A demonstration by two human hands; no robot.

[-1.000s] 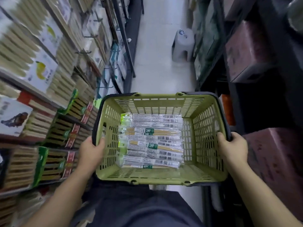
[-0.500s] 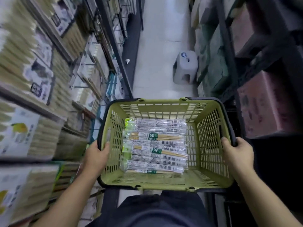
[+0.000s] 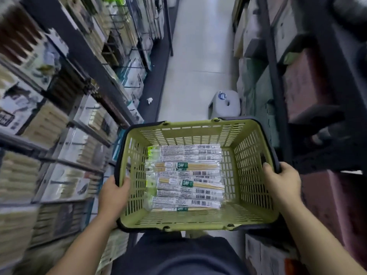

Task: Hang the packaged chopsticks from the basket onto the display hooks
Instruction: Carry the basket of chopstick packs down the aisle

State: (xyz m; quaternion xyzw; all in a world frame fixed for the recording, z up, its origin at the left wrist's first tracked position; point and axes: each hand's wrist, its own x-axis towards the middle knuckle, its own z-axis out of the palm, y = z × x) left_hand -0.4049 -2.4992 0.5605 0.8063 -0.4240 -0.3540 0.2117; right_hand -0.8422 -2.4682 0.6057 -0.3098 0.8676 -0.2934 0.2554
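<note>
A person's own view down a narrow shop aisle. Nearest, below both hands, is dark clothing, with two bare forearms reaching forward. The left hand is clamped round the left rim of a green plastic basket, and the right hand clasps the right rim the same way, so the basket is carried level between them. Between the two grips, flat on the basket floor, lie the packaged chopsticks: clear sleeves side by side, running from one hand toward the other, with their green tab ends on the left hand's side. None is lifted out. Outside the left grip and beyond it stand blurred shelves of boxed goods, where thin wire display hooks seem to jut out, though the blur hides which are free. Past the basket's far rim a small grey stool sits on pale floor. The step in hand looks like bringing the basket to the display, and hanging has not begun. Next, one hand must be freed to pinch a packet by its tab end and thread it onto a hook
</note>
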